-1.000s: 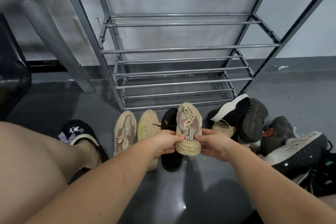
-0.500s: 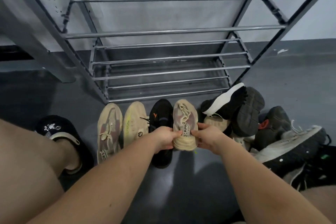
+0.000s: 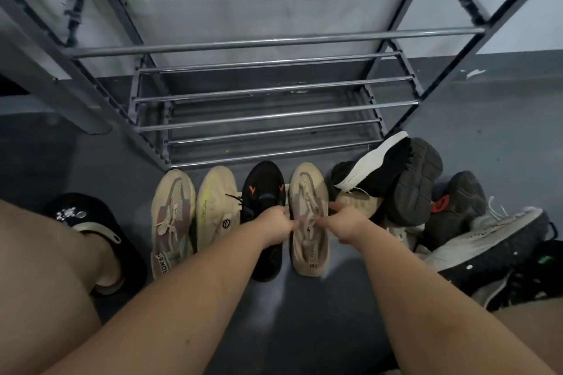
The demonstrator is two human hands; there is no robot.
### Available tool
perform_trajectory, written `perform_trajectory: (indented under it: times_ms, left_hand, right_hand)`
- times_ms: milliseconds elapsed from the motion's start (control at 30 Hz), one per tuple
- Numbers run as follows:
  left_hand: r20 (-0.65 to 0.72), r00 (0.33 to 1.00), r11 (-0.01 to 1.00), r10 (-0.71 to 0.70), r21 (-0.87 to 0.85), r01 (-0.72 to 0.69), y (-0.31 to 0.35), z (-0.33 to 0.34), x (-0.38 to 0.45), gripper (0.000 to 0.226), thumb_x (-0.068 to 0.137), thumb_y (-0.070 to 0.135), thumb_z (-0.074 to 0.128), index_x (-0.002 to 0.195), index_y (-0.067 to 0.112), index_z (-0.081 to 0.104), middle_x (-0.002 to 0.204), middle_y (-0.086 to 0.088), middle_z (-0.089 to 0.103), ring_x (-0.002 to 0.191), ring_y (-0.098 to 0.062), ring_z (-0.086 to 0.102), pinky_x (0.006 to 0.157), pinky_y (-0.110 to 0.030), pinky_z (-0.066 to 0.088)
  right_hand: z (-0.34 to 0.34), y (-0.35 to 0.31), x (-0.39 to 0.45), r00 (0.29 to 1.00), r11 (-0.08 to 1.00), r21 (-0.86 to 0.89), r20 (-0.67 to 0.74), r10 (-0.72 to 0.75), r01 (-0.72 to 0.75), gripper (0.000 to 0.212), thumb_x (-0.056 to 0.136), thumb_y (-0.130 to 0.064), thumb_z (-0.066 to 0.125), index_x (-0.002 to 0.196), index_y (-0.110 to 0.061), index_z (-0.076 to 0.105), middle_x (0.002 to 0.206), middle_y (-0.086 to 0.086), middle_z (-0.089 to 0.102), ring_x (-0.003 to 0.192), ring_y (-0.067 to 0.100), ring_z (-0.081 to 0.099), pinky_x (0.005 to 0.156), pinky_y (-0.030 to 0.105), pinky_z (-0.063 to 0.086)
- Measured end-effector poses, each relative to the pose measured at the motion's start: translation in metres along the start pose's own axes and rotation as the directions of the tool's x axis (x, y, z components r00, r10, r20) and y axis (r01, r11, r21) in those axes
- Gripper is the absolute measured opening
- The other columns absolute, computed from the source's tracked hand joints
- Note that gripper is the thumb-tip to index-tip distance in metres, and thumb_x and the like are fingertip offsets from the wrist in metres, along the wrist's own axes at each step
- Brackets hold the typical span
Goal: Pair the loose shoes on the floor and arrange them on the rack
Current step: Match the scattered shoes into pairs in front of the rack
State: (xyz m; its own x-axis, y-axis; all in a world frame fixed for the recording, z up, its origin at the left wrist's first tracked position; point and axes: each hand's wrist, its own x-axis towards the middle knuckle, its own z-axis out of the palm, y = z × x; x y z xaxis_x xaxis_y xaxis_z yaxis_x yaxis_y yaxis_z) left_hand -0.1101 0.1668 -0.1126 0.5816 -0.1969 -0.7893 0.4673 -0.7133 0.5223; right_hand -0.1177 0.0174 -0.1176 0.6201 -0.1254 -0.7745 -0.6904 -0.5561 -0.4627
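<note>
**Beige sneaker held at its laces, floor row in front of the rack**

Left hand (image 3: 278,222) and right hand (image 3: 347,221) both pinch the lace area of a beige sneaker (image 3: 309,216), which lies on the floor (image 3: 304,329) between a black sneaker (image 3: 263,192) and a shoe pile (image 3: 411,192), just before the empty rack (image 3: 274,117). It looks light, with a soft knit upper that would likely sag; heel or sole edge is probably the firmer hold. Its likely mate (image 3: 173,216) lies at the far left of the row.

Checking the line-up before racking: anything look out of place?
Yes. The two matching beige sneakers stand apart, a yellow-striped one and a black one between them. A black sneaker lies sole-up on the right-hand heap.
</note>
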Motion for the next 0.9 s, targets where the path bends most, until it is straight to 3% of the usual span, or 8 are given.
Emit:
perform_trajectory:
  times_ms: [100,200,267,433,567,700,900]
  left_hand:
    - [-0.120,0.987,0.938,0.108,0.342,-0.061,-0.007,-0.009,-0.007,0.062,0.097,0.032,0.044,0.150,0.013,0.017,0.156,-0.010,0.024,0.141,-0.028,0.028,0.112,-0.033,0.026]
    - [-0.133,0.965,0.781,0.225,0.617,-0.097,-0.014,-0.014,-0.017,0.066,0.098,0.038,0.039,0.151,0.016,0.007,0.160,-0.006,0.007,0.147,-0.026,0.011,0.120,-0.036,0.014]
    - [-0.128,0.952,0.681,0.279,0.725,-0.102,-0.018,-0.016,-0.025,0.067,0.098,0.040,0.036,0.152,0.017,0.002,0.160,-0.005,0.000,0.147,-0.025,0.005,0.120,-0.036,0.008]
    - [-0.123,0.930,0.587,0.346,0.801,-0.112,-0.027,-0.011,-0.045,0.070,0.097,0.046,0.035,0.152,0.018,0.001,0.160,-0.006,-0.002,0.148,-0.025,0.004,0.120,-0.037,0.005]
    - [-0.114,0.910,0.571,0.399,0.807,-0.150,-0.025,-0.003,-0.065,0.069,0.097,0.046,0.036,0.152,0.020,0.003,0.160,-0.006,-0.002,0.148,-0.024,0.003,0.119,-0.037,0.004]
    - [-0.081,0.892,0.556,0.444,0.806,-0.204,-0.018,0.003,-0.080,0.070,0.096,0.047,0.036,0.152,0.020,0.002,0.160,-0.006,-0.004,0.148,-0.023,0.001,0.119,-0.035,0.002]
    - [-0.052,0.863,0.496,0.502,0.835,-0.239,0.009,-0.003,-0.084,0.070,0.096,0.048,0.036,0.152,0.019,0.004,0.160,-0.007,-0.005,0.148,-0.023,0.000,0.119,-0.034,0.001]
  right_hand:
    - [-0.001,-0.001,-0.010,0.988,0.959,-0.250,-0.047,-0.149,0.133,0.069,0.089,-0.030,0.061,0.146,-0.010,0.029,0.134,0.008,0.055,0.120,0.026,0.054,0.101,0.032,0.043]
    - [-0.003,0.001,-0.025,0.977,0.820,-0.553,-0.047,-0.208,0.148,0.075,0.089,-0.039,0.056,0.150,-0.017,0.019,0.145,0.011,0.041,0.129,0.030,0.044,0.103,0.040,0.042]
    - [-0.005,0.002,-0.036,0.966,0.740,-0.657,-0.065,-0.249,0.146,0.076,0.089,-0.042,0.056,0.150,-0.018,0.017,0.152,0.011,0.028,0.138,0.031,0.032,0.108,0.043,0.036]
    - [-0.003,0.010,-0.063,0.939,0.660,-0.737,-0.108,-0.328,0.146,0.074,0.091,-0.043,0.052,0.151,-0.021,0.015,0.154,0.008,0.023,0.142,0.031,0.022,0.110,0.044,0.034]
    - [0.002,0.017,-0.081,0.920,0.630,-0.759,-0.114,-0.375,0.163,0.068,0.094,-0.040,0.045,0.151,-0.021,0.013,0.155,0.007,0.020,0.142,0.030,0.021,0.110,0.042,0.033]
    - [-0.003,0.023,-0.096,0.904,0.610,-0.770,-0.109,-0.415,0.187,0.074,0.091,-0.042,0.052,0.151,-0.022,0.014,0.156,0.006,0.020,0.142,0.028,0.024,0.111,0.040,0.032]
    - [-0.044,0.020,-0.104,0.883,0.581,-0.802,-0.167,-0.439,0.138,0.075,0.092,-0.042,0.052,0.152,-0.023,0.012,0.159,0.006,0.013,0.147,0.026,0.012,0.116,0.041,0.023]
